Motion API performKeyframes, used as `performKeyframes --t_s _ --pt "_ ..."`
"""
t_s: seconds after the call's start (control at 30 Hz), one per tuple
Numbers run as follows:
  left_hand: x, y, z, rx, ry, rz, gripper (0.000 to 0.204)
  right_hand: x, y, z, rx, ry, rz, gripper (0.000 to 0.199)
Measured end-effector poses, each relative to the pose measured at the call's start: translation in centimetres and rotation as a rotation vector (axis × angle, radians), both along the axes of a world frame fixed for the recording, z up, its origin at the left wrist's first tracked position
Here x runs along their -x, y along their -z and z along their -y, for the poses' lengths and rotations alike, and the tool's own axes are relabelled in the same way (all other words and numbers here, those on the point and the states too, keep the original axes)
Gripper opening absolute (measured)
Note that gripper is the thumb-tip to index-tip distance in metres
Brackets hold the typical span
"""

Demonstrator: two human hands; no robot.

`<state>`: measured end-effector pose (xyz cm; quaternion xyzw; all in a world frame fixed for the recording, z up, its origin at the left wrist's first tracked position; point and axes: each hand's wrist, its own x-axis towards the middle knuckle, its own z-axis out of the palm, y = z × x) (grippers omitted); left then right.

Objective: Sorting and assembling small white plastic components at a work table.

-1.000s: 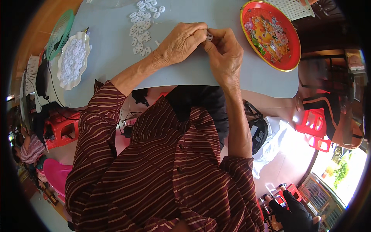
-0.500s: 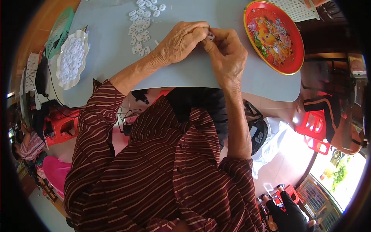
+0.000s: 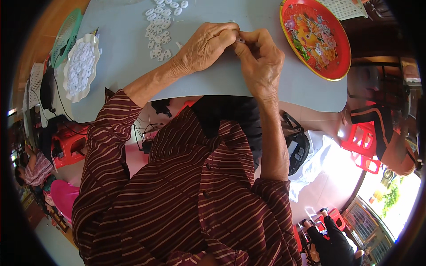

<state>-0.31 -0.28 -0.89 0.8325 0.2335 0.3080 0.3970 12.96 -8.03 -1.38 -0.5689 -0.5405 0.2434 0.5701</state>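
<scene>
Pinching a small white piece (image 3: 240,40), the right hand (image 3: 262,60) is holding it just beside the curled fingers of the left hand (image 3: 206,48), whose grip I cannot tell.

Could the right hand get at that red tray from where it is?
Probably yes: the red tray lies just to the right of the right hand, with only grey tabletop visible between them. That hand is pinching a small white piece, though, which may hinder picking anything up.
</scene>
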Motion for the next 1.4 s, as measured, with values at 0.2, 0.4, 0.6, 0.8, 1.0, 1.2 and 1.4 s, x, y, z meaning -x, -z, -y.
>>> performKeyframes --t_s 0.2,0.4,0.6,0.8,1.0,1.2,1.4 --pt "-0.4 0.0 -0.2 0.196 -0.08 0.017 0.031 -0.1 0.3 -0.3 -0.011 -0.095 -0.241 0.012" --pt "-0.2 -1.2 0.1 0.311 -0.056 0.041 0.031 -0.7 0.2 -0.6 0.018 -0.135 -0.366 0.012" --pt "-0.7 -0.7 0.4 0.351 -0.034 0.251 0.023 -1.4 -2.4 -2.1 0.004 -0.136 -0.496 0.01" --pt "-0.4 -1.4 2.9 0.401 0.069 0.053 0.016 -10.3 -9.2 -10.5 -0.346 0.111 0.084 0.014" --pt "2.2 -1.4 5.7 0.307 0.222 0.064 0.011 -12.5 -8.3 -14.1 -0.365 0.22 0.784 0.01" --pt "3.8 -1.0 6.1 0.276 0.113 0.027 0.008 1.7 -3.7 -8.9 -0.041 -0.47 0.424 0.009" --pt "3.1 0.2 6.0 0.199 0.109 0.098 0.012 5.2 -1.9 -9.5 -0.095 -0.589 0.459 0.024"
